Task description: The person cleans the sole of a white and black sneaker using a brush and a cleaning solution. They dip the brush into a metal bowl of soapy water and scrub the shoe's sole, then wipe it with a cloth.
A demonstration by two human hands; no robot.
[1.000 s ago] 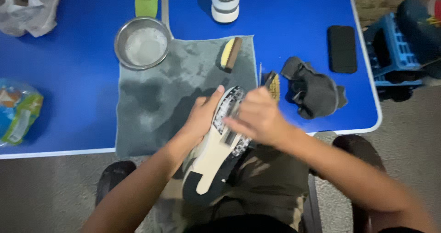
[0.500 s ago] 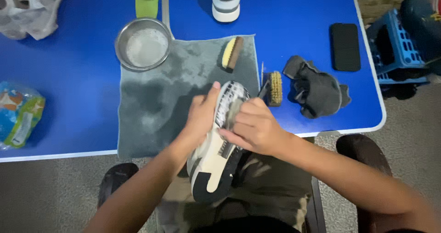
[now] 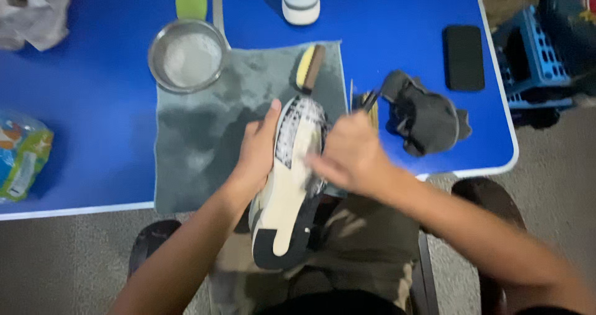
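Left hand (image 3: 257,153) is wrapped round the side of a sneaker (image 3: 292,178), fingers curled on it, sole facing up, toe resting on the grey towel (image 3: 192,141) at the bench (image 3: 93,104) edge w/ the heel over the person's lap. Right hand (image 3: 351,156) sits on the sole's other side, blurry, fingers bent, can't tell if they're holding anything. A brush (image 3: 309,68) lies just past the toe, metal bowl (image 3: 187,55) at the towel's far corner, dark cloth (image 3: 425,113) & black phone (image 3: 464,57) off to the right.

One head-worn view — looking steeply down, close over the lap and the blue table (image 3: 397,41) edge.
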